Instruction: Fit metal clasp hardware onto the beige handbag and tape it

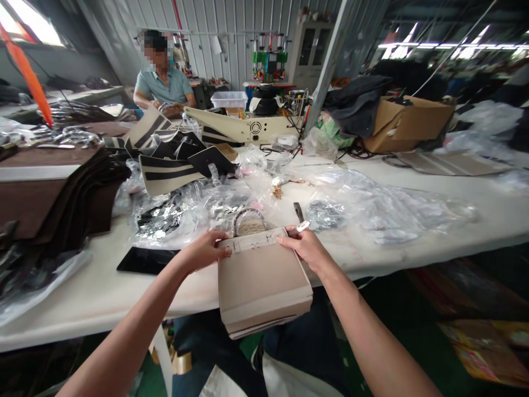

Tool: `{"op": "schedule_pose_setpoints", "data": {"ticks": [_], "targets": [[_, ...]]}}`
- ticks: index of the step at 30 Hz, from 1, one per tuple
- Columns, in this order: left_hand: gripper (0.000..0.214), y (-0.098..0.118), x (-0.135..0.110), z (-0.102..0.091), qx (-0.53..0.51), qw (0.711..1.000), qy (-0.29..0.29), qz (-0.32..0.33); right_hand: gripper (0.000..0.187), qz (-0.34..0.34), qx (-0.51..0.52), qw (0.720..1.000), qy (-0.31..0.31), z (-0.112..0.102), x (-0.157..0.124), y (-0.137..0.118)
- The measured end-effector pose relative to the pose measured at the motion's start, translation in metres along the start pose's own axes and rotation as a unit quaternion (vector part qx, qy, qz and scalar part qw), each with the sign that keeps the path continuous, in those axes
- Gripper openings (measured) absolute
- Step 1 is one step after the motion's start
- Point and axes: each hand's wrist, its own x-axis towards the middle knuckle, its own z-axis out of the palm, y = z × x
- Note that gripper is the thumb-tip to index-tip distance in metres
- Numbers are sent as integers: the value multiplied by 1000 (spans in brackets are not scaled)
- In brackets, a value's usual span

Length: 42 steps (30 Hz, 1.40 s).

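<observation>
Left hand (211,249) and right hand (306,243) grip the beige piece (264,284), its looped handle (248,210) beyond them seemingly attached, any remaining work unclear.

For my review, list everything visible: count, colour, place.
table: one, white, across the view
panel: one, beige, table's front edge
arched handle: one, dark grey, panel's top edge
small item: one, silvery white, panel's upper right
flat object: one, black, left of panel
plastic bags: several, clear, across table
strips: several, beige and black, behind bags
sheets: stacked, uncounted, dark brown, table left
box: one, brown, far right
machine: one, green, background
co-worker: one, light-blue shirt, beyond table
legs: two, dark trousers, below table
left hand: one, bare, gripping panel's upper left
right hand: one, bare, gripping panel's upper right
</observation>
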Motion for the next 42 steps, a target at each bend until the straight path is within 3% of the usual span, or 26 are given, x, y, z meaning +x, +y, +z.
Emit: {"op": "schedule_pose_setpoints", "data": {"ticks": [8, 15, 22, 28, 32, 37, 42], "targets": [[46, -1, -5, 5, -67, 997, 16, -33, 45, 67, -4, 998, 3, -2, -1, -5], [63, -7, -1, 6, -134, 988, -4, -80, 36, -14, -29, 999, 6, 0, 0, 2], [43, 7, 1, -8, -41, 996, -28, -71, 44, -28, -52, 998, 26, -4, 1, 17], [45, 33, 3, -23, 82, 994, 8, -70, 46, -33, -38, 999, 10, -2, 2, 12], [46, 51, 7, -17, 114, 993, 30, -26, 39, -87, -32, 995, 36, 2, 0, 8], [47, 63, 14, -14, 102, 994, 7, 25, 34, -132, -42, 990, 34, 1, -12, 7], [50, 77, 14, -20, 127, 991, -11, 29, 30, -196, -80, 977, 23, -2, -28, -7]]}}
